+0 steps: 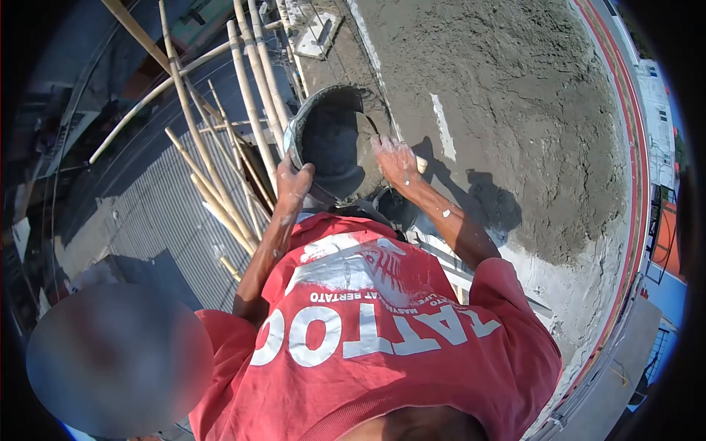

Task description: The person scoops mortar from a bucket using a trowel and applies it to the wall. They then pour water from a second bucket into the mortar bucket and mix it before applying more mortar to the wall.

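A dark round bucket [334, 136] with grey wet residue inside is tilted in front of my red shirt. At its left rim, my left hand [294, 184] is closed with the thumb against the edge. My right hand [396, 158] is closed at the bucket's right side, its fingers curled at the rim or handle. Pale splashes mark both hands and forearms. Part of another dark container [396, 207] shows below my right hand.
Bamboo poles [254, 81] stand and cross at the left, above a corrugated roof [165, 206]. Rough wet mortar [515, 95] covers the surface at the right. A concrete block with metal rods [318, 38] lies beyond the bucket. A blurred round shape fills the lower left.
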Tool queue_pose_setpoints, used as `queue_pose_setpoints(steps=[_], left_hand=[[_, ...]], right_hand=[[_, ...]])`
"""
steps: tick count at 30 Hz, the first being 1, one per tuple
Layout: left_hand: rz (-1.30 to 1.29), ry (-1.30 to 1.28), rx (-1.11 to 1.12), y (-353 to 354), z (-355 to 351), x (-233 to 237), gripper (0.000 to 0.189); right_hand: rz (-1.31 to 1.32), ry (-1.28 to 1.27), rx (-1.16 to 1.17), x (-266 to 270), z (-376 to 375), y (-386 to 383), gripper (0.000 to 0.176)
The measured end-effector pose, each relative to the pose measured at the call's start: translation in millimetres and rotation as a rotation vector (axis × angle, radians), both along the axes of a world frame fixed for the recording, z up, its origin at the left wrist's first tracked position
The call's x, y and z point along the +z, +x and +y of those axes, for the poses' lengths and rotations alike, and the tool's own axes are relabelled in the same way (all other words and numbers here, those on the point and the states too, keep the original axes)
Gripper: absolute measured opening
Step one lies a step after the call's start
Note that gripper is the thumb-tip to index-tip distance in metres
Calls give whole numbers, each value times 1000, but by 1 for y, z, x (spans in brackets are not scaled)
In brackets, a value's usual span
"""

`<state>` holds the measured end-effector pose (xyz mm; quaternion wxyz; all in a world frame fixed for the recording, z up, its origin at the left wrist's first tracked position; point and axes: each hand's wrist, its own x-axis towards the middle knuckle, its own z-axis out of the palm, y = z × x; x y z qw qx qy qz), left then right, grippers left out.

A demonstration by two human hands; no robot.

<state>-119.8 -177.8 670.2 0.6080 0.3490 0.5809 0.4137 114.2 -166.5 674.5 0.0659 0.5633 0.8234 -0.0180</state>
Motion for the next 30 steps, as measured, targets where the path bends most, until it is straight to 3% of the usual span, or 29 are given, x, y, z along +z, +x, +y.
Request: queue_pose_setpoints(steps=[1, 2, 3, 6, 7, 10, 12, 14, 16, 17, 18, 21, 22, 25, 27, 30], left_hand=[[45, 4, -36, 3, 4, 0, 47], [124, -71, -39, 8, 6, 6, 47], [99, -46, -32, 8, 6, 1, 48], [29, -27, -40, 10, 7, 11, 48], [-24, -41, -50, 9, 5, 17, 47], [-122, -31, -68, -5, 0, 24, 45], [-144, -51, 33, -7, -5, 32, 42], [-138, -161, 116, -13, -10, 26, 37], [-14, -207, 127, -17, -7, 35, 33], [-8, -237, 153, -18, -6, 36, 33], [9, -166, 140, -21, -5, 39, 34], [-34, -18, 167, -25, -1, 35, 34], [-14, -48, 191, -27, -1, 30, 35], [32, -86, 196, -31, -5, 50, 37], [28, -32, 172, -31, -4, 46, 41], [90, -166, 219, -26, -4, 58, 41]], right_hand=[[4, 7, -4, 0, 0, -2, 21], [94, -140, -67, 1, -9, -4, 20], [182, -291, -127, 2, -18, -5, 20], [384, -340, -85, 0, -28, -7, 20], [464, -504, -160, 14, -18, -12, 24], [549, -574, -229, 28, -16, -3, 27], [506, -572, -258, 55, -10, 1, 29], [655, -650, -306, 89, 0, 16, 32], [719, -472, -125, 98, 15, 43, 38], [778, -724, -318, 127, 28, 51, 37], [763, -664, -336, 140, 39, 69, 37], [1456, -897, -366, 144, 95, 129, 24], [1545, -865, -413, 159, 115, 152, 22], [1515, -318, -695, 189, 169, 254, 22], [1209, 86, -786, 238, 138, 284, 24], [1157, 321, -771, 297, 58, 265, 30]])
